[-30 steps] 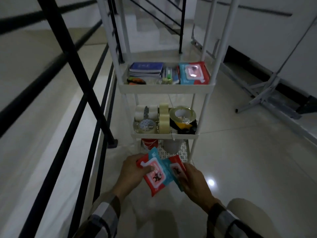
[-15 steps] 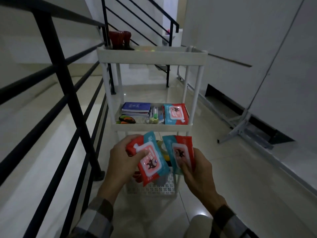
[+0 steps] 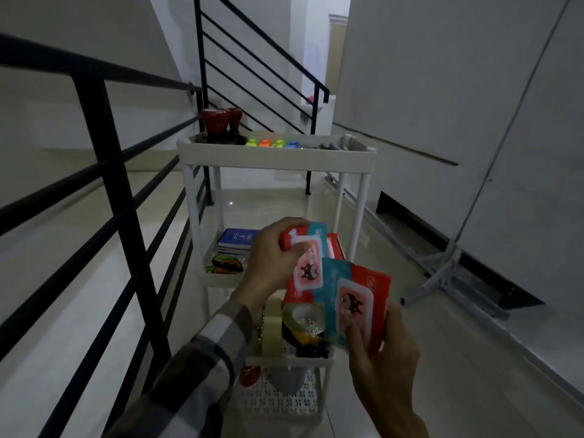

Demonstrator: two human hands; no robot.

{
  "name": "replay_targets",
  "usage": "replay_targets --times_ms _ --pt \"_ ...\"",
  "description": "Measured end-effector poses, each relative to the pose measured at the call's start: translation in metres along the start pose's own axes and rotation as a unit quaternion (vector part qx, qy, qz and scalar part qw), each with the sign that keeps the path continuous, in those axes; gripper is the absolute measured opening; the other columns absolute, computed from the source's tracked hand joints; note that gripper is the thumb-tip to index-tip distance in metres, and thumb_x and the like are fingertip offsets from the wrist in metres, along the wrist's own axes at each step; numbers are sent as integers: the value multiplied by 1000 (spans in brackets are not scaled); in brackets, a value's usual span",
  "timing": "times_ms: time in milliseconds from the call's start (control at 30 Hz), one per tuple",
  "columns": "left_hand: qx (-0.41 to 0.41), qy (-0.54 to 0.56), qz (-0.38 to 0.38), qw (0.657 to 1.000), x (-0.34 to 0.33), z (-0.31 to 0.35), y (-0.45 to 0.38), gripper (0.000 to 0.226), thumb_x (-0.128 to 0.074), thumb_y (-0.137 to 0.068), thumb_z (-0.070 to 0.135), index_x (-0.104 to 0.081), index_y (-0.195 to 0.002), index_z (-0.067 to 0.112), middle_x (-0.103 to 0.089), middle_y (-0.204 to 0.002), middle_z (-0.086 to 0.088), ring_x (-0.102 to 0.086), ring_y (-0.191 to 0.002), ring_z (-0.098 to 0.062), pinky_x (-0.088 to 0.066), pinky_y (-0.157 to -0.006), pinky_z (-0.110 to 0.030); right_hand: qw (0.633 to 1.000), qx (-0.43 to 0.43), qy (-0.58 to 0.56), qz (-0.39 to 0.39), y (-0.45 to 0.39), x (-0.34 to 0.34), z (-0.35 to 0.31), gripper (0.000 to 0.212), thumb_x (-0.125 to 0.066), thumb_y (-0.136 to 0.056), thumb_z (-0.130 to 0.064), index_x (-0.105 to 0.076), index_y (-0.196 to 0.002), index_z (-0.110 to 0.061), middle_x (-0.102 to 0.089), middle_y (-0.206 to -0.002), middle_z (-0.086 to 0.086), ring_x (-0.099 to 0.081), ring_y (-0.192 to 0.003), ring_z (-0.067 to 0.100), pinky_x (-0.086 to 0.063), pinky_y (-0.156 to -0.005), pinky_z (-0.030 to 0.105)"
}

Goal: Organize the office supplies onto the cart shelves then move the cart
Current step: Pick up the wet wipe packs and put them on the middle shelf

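Observation:
A white multi-tier cart [image 3: 275, 156] stands in front of me. My left hand [image 3: 271, 263] grips a red-and-blue wipes pack [image 3: 308, 267] and holds it over the second shelf, beside blue notebooks [image 3: 237, 240] and another wipes pack [image 3: 335, 249]. My right hand [image 3: 379, 361] grips a second wipes pack [image 3: 357, 301] lower and to the right, in front of the tape shelf. Tape rolls [image 3: 303, 317] stand on the third shelf. The top shelf carries red stamps [image 3: 218, 123] and small coloured items [image 3: 271, 143].
A black stair railing [image 3: 104, 172] runs close along the cart's left side. A white wall and a metal stand's legs [image 3: 448, 276] lie to the right. Glossy tiled floor stretches ahead towards a staircase [image 3: 262, 67].
The view has tilted up, showing the cart's top shelf. My left hand has carried its wipes pack forward to the second shelf. My right hand has drawn its pack apart, to the lower right.

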State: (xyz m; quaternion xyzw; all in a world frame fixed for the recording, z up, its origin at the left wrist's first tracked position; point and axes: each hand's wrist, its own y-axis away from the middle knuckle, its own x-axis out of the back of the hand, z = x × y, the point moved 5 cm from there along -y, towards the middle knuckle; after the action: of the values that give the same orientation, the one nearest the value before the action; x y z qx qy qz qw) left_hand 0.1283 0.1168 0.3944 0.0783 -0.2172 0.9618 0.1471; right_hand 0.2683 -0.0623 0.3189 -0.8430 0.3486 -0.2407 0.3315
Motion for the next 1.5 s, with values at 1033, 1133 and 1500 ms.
replay_targets --times_ms 1033,1133,1500 --pt "-85 -438 -141 884 -57 -52 -62 69 -59 -94 66 -53 -147 22 -56 -142 -6 -50 -124 -26 -43 -105 -43 994 -107 8 -10 9 1 16 50 -73 -82 -35 -52 -128 -35 -70 -103 -13 -72 -91 -3 -62 -61 20" --pt "-105 -432 -128 887 -60 -51 -61 68 -61 -93 66 -56 -145 23 -57 -142 -5 -50 -121 -24 -41 -100 -38 994 -112 2 -6 9 2 18 51 -74 -83 -36 -53 -129 -37 -70 -103 -14 -73 -93 1 -63 -62 23" --pt "-152 -320 -125 927 -53 -47 -50 45 -79 -89 45 -71 -127 21 -71 -129 0 -61 -112 -13 -52 -105 -39 991 -129 -28 -18 -6 -8 14 47 -69 -85 -45 -56 -127 -32 -69 -103 -19 -73 -92 0 -63 -62 22"
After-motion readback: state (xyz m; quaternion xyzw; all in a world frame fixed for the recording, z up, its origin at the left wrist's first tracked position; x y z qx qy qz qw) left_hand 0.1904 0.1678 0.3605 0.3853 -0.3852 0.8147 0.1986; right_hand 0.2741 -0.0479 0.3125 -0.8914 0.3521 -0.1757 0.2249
